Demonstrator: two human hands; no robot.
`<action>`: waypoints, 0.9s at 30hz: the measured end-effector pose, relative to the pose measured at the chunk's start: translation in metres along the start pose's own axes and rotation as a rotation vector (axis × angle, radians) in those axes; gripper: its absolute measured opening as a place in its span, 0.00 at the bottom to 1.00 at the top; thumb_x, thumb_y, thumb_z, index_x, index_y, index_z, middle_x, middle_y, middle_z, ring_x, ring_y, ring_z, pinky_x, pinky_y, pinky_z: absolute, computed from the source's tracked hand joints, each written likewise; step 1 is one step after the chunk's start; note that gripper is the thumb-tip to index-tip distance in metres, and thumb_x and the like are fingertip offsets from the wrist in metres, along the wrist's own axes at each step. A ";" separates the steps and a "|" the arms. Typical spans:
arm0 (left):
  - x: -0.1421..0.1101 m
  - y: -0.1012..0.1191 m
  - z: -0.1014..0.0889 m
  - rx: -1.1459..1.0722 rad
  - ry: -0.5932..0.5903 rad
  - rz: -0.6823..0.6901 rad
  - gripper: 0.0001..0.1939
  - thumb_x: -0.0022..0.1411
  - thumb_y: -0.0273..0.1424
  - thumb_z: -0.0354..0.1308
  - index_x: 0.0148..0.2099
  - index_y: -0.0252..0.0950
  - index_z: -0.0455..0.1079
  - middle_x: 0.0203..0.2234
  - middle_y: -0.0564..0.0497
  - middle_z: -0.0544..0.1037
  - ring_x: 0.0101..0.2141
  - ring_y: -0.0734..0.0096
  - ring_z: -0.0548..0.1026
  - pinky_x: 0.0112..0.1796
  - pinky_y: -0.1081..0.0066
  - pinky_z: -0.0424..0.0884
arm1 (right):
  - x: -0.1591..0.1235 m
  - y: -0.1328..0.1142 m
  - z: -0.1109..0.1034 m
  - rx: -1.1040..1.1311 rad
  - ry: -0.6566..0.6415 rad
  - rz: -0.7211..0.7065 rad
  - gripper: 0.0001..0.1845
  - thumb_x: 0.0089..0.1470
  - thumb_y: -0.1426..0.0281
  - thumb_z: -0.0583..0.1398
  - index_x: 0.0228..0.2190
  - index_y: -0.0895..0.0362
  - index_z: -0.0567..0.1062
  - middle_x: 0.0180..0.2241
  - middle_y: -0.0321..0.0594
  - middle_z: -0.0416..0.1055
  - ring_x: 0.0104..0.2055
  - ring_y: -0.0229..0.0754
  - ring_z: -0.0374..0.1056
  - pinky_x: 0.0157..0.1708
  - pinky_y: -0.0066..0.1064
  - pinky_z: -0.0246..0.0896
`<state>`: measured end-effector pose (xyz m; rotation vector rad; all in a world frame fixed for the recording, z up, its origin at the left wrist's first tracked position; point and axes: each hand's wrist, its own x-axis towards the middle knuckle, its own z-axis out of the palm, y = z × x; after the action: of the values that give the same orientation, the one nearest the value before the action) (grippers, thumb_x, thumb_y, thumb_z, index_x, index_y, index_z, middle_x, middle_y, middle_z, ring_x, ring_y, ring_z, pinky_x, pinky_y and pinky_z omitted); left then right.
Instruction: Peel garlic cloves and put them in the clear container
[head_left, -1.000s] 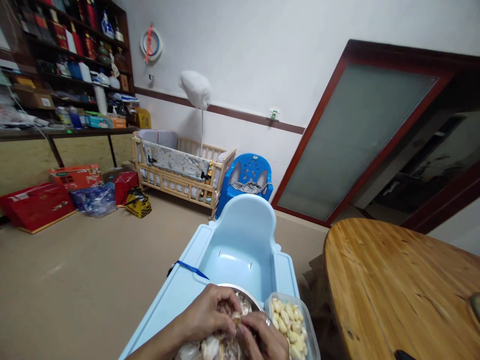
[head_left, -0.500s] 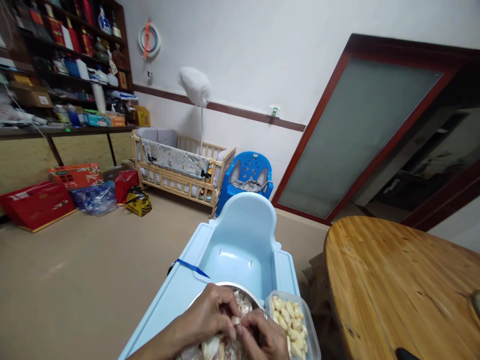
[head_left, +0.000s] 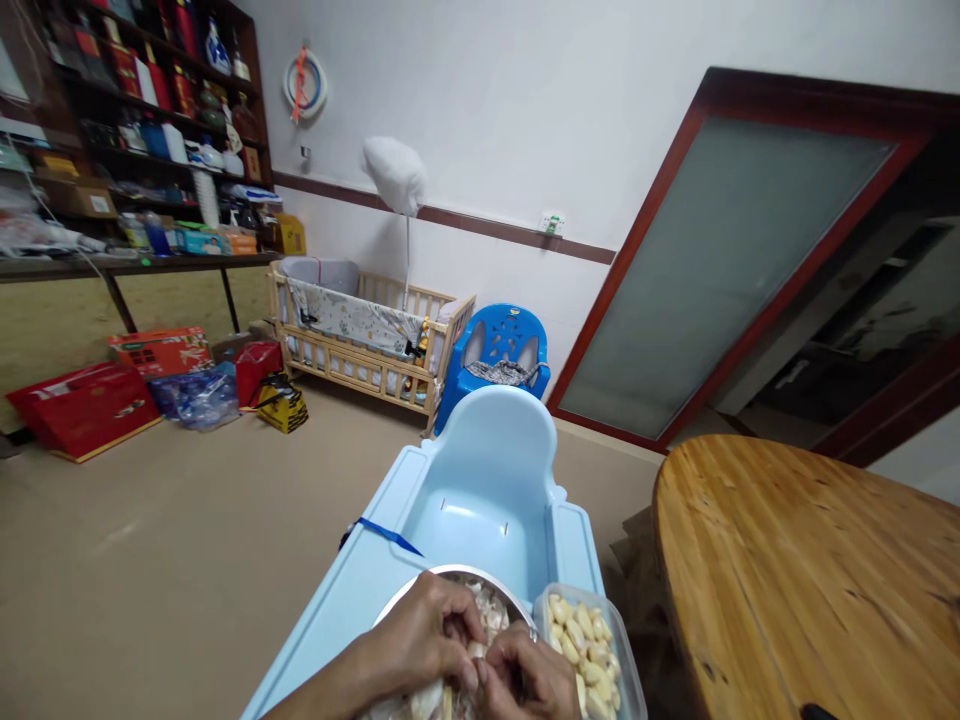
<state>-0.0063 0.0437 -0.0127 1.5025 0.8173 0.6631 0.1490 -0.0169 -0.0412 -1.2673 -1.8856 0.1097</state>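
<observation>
Evidently for control, our left hand [head_left: 429,640] pinches one side of a garlic clove [head_left: 478,650] over the bowl [head_left: 459,569], where skins [head_left: 492,608] can collect, while our right hand [head_left: 538,676] pinches the other; the clear tub [head_left: 628,650] of peeled cloves [head_left: 592,652] sits just beside, within easy reach.

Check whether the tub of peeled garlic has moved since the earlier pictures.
No. The plastic tub appears in the same place against the armrest of the light blue chair.

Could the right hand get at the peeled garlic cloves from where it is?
Probably yes: the right hand is right beside the open plastic container, though it seems busy pinching a clove.
</observation>
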 end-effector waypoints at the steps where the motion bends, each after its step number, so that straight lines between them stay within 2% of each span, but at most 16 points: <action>1: 0.000 0.001 0.000 -0.004 0.002 0.002 0.13 0.31 0.10 0.62 0.21 0.30 0.74 0.12 0.59 0.70 0.16 0.77 0.69 0.20 0.81 0.61 | 0.000 0.000 0.001 -0.006 0.004 0.000 0.08 0.47 0.73 0.57 0.18 0.55 0.67 0.14 0.31 0.64 0.15 0.34 0.59 0.15 0.24 0.51; 8: 0.000 0.000 -0.001 -0.044 -0.010 0.026 0.12 0.32 0.13 0.64 0.22 0.31 0.74 0.14 0.58 0.72 0.17 0.76 0.68 0.20 0.81 0.60 | -0.003 0.002 0.003 -0.002 0.029 0.020 0.09 0.46 0.71 0.58 0.18 0.55 0.68 0.14 0.30 0.64 0.14 0.34 0.59 0.15 0.24 0.51; 17: 0.005 -0.015 -0.004 -0.064 0.011 0.095 0.11 0.30 0.24 0.71 0.22 0.32 0.74 0.16 0.56 0.73 0.18 0.76 0.67 0.18 0.80 0.57 | -0.003 -0.002 0.004 0.254 0.087 0.091 0.05 0.50 0.72 0.58 0.24 0.55 0.73 0.20 0.34 0.70 0.20 0.35 0.65 0.21 0.23 0.57; 22: 0.004 -0.010 -0.002 -0.010 0.042 0.083 0.12 0.28 0.18 0.70 0.21 0.32 0.74 0.16 0.57 0.73 0.18 0.77 0.67 0.19 0.80 0.58 | -0.002 -0.001 -0.001 0.215 0.035 0.078 0.05 0.49 0.73 0.59 0.23 0.56 0.73 0.19 0.35 0.69 0.20 0.35 0.65 0.21 0.23 0.57; 27: 0.001 -0.003 -0.001 0.030 0.031 0.008 0.13 0.28 0.12 0.67 0.21 0.31 0.74 0.14 0.59 0.72 0.17 0.78 0.67 0.19 0.81 0.58 | -0.001 0.000 -0.003 0.127 -0.029 0.069 0.07 0.47 0.72 0.59 0.20 0.56 0.71 0.17 0.34 0.68 0.18 0.35 0.63 0.19 0.23 0.54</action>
<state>-0.0070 0.0454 -0.0158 1.5260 0.8488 0.6843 0.1513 -0.0190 -0.0395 -1.2502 -1.8294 0.2819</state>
